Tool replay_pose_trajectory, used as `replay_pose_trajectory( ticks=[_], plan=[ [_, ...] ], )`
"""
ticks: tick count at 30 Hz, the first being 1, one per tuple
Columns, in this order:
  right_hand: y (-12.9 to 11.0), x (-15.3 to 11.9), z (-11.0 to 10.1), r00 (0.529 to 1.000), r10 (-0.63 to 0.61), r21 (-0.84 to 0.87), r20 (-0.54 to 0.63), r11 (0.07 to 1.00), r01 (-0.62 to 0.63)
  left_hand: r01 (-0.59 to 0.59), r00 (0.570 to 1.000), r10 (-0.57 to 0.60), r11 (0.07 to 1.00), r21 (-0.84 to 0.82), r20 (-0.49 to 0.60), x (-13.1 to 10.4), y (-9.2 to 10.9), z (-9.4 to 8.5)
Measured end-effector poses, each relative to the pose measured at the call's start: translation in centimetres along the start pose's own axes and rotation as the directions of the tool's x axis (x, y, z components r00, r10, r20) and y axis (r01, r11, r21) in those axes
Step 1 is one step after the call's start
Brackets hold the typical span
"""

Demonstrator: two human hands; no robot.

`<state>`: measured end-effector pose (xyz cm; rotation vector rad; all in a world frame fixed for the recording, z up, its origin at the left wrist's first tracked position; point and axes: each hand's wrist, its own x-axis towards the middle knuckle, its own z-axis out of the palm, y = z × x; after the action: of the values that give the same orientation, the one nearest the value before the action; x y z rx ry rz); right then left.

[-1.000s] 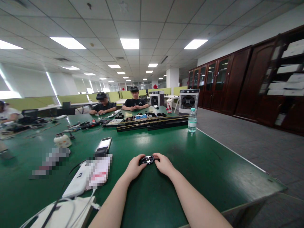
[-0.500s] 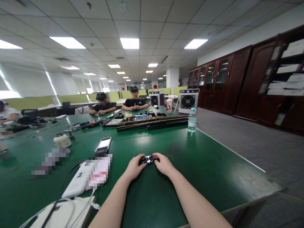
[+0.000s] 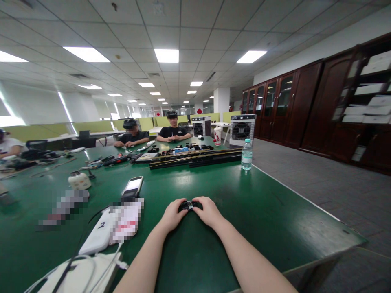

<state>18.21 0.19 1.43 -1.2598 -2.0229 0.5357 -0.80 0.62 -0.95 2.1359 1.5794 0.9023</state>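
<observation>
A small black object with silvery parts (image 3: 190, 205) is held low over the green table (image 3: 262, 211), between my two hands. Its exact kind is too small to make out. My left hand (image 3: 174, 213) grips its left end, thumb in front and fingers behind. At the right end, my right hand (image 3: 209, 211) closes on it in the same way. The fingers cover both ends, so just the middle part shows.
Left of my arms lie a phone (image 3: 134, 184), a white power bank marked 2 (image 3: 97, 232) and white cables. A water bottle (image 3: 247, 154) stands by the right edge. Long black rails (image 3: 171, 162) lie across the table, with two seated people beyond.
My right hand has shifted slightly left, nearer my left hand, and now covers more of the black object. My left hand has stayed about where it was.
</observation>
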Motion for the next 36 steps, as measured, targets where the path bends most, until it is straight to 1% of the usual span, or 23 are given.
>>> replay_pose_trajectory(
  ticks=[2,5,14,22,25,30,33,36],
  plan=[
    [-0.16,-0.05,0.10,0.999,-0.041,-0.030,0.018,0.999,0.041,-0.003,1.000,0.003,1.000,0.006,0.000,0.00,-0.03,0.01],
    [-0.20,-0.04,0.35,0.998,-0.062,-0.072,0.030,0.995,0.064,0.000,1.000,0.000,1.000,0.005,0.000,-0.03,0.04,-0.03],
    [-0.28,-0.07,0.75,0.999,-0.029,-0.153,0.029,0.988,0.033,0.031,1.000,-0.031,0.999,-0.019,0.002,-0.02,0.02,0.04],
    [-0.51,-0.17,0.80,0.997,-0.057,-0.175,0.048,0.982,0.065,0.032,0.999,-0.032,0.999,-0.003,0.003,-0.16,0.58,-0.25],
    [-0.45,-0.15,0.71,0.997,-0.077,-0.148,0.019,0.986,0.079,0.038,0.999,-0.038,0.999,0.004,0.001,-0.20,0.75,-0.32],
    [-0.10,0.08,0.36,0.993,-0.097,-0.071,-0.063,0.993,0.093,0.039,0.999,-0.039,0.999,0.009,-0.001,-0.26,0.90,-0.42],
    [0.03,0.22,0.15,0.991,-0.082,-0.026,-0.110,0.996,0.080,0.051,0.999,-0.051,0.999,0.009,0.005,-0.27,0.90,-0.44],
    [0.03,0.28,0.04,0.988,-0.040,0.021,-0.151,0.999,0.044,0.063,0.998,-0.064,0.998,0.005,0.016,-0.25,0.83,-0.40]
  ],
)
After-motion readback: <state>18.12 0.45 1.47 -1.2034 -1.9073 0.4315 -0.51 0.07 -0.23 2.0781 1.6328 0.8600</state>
